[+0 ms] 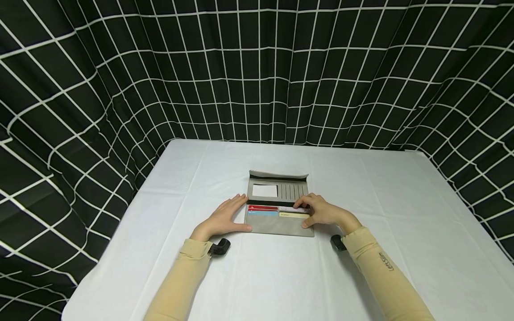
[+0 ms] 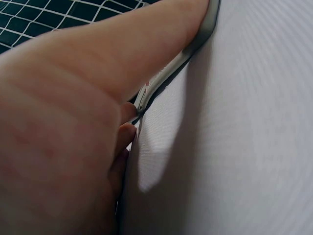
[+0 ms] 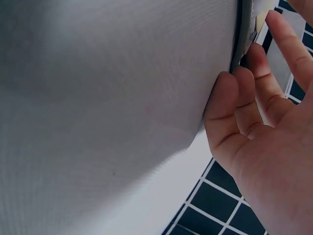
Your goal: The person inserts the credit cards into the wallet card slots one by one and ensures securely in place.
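A grey wallet (image 1: 277, 226) lies unfolded on the white table. In its lower half, red cards (image 1: 263, 208) and a blue card (image 1: 262, 213) fill the left slots; a pale pink card (image 1: 287, 209) and a cream card (image 1: 293, 215) fill the right ones. A white card (image 1: 265, 191) shows in the upper half's window. My left hand (image 1: 225, 217) rests at the wallet's left edge, thumb at the lower corner and fingers spread. On the other side my right hand (image 1: 321, 211) lies over the right edge, its index fingertip touching the right-hand cards and its thumb on the lower panel.
White cloth covers the table (image 1: 192, 178) around the wallet. A black curtain with white grid lines (image 1: 257, 76) surrounds the table at the back and sides. Black wrist cameras sit at the left cuff (image 1: 220, 247) and the right cuff (image 1: 338, 243).
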{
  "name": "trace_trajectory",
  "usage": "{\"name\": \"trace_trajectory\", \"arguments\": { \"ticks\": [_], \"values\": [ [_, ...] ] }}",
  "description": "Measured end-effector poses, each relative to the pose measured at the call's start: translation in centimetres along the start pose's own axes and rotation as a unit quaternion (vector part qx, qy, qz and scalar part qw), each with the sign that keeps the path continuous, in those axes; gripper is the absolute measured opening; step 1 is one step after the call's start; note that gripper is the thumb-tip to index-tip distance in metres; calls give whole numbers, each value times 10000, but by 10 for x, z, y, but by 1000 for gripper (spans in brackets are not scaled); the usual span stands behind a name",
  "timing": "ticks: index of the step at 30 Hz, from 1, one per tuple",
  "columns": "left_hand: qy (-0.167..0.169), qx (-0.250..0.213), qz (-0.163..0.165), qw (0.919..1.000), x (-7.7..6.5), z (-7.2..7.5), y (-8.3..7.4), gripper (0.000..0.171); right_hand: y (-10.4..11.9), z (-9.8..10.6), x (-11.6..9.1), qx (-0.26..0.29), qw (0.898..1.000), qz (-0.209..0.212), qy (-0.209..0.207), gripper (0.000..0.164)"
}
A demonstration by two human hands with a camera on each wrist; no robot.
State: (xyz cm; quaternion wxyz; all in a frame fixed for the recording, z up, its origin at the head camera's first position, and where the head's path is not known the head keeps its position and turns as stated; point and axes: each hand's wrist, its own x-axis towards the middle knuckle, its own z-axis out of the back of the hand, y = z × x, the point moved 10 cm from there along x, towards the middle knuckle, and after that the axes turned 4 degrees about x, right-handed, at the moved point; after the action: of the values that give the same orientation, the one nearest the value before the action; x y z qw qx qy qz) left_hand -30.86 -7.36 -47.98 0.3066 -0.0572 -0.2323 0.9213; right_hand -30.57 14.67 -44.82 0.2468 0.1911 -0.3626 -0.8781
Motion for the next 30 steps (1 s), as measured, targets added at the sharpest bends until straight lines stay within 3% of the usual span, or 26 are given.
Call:
{"name": "trace_trajectory", "arguments": {
  "ticks": [14, 30],
  "values": [
    [-40, 0, 15, 10000, -1, 1, 0, 96, 1, 0, 2, 1, 9998, -53, 173, 48],
    [-32, 5, 9, 10000, 0, 0, 0, 97, -1, 1, 1, -93, 9999, -55, -39, 46]
  ]
}}
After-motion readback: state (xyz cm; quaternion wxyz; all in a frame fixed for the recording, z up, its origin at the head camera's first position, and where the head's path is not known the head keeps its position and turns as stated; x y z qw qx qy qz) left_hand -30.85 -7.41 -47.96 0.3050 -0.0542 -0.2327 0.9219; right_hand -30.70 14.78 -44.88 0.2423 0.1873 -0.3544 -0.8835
